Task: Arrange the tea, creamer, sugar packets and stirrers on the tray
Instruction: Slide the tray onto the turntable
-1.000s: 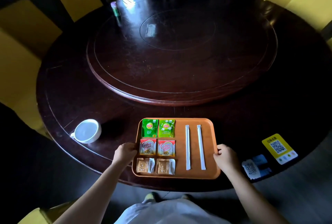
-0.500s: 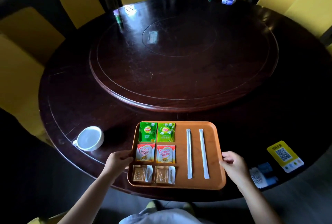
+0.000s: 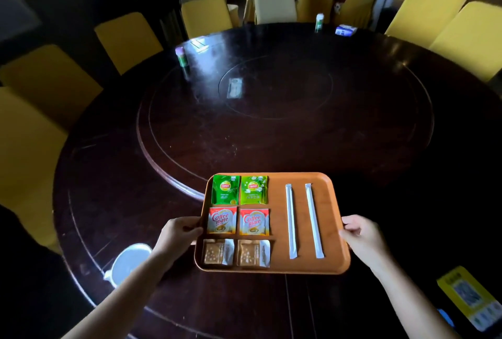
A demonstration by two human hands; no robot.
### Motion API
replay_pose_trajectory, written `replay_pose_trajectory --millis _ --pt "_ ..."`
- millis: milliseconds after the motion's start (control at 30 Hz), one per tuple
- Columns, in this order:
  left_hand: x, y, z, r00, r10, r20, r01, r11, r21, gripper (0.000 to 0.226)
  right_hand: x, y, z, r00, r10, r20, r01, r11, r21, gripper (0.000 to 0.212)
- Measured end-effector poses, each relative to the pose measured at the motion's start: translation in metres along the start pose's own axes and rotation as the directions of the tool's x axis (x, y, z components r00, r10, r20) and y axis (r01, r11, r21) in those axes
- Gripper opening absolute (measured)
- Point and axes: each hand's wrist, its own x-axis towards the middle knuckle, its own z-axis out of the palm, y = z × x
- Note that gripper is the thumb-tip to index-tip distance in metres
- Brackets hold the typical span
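An orange tray (image 3: pixel 330 202) is held above the dark round table. My left hand (image 3: pixel 178 232) grips its left rim and my right hand (image 3: pixel 362 238) grips its right rim. On the tray two green tea packets (image 3: pixel 239 189) lie at the far left. Two red-and-white creamer packets (image 3: pixel 239 221) sit below them. Two brown sugar packets (image 3: pixel 236 253) lie nearest me. Two white wrapped stirrers (image 3: pixel 302 220) lie side by side on the tray's right half.
A white cup (image 3: pixel 130 262) stands on the table by my left forearm. A yellow QR-code card (image 3: pixel 468 295) lies at the near right. A raised turntable (image 3: pixel 285 110) fills the table's middle. Two small bottles (image 3: pixel 181 56) and a small box (image 3: pixel 345 30) stand at the far side. Yellow-covered chairs ring the table.
The tray has come up off the table's near edge, held in both hands, and sits farther over the table. The view has risen and tilted up.
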Motion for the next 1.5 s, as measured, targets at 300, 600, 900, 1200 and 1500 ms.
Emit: replay_pose_trajectory --millis 300,600,900,1200,1500 --pt "0.109 0.033 0.002 0.999 0.037 -0.028 -0.036 0.999 0.03 0.025 0.107 -0.041 0.018 0.997 -0.058 -0.05 0.053 0.994 -0.097 0.021" --pt "0.166 0.04 0.018 0.998 0.042 -0.052 -0.034 0.991 0.13 0.022 0.159 -0.054 0.035 0.992 -0.098 -0.079 0.075 0.965 -0.253 0.016" --pt "0.178 0.042 0.031 0.996 0.052 -0.073 -0.041 0.989 0.141 0.024 0.164 -0.049 0.04 0.994 -0.073 -0.081 0.041 0.939 -0.342 0.013" --pt "0.179 0.041 0.033 0.995 0.034 -0.09 -0.021 0.99 0.141 0.024 0.16 -0.048 0.042 0.994 -0.062 -0.094 0.026 0.939 -0.343 0.012" --pt "0.16 0.032 0.015 0.956 -0.25 0.153 0.283 0.922 -0.263 0.012 0.133 -0.051 0.025 0.989 -0.026 -0.144 -0.013 0.963 -0.268 0.018"
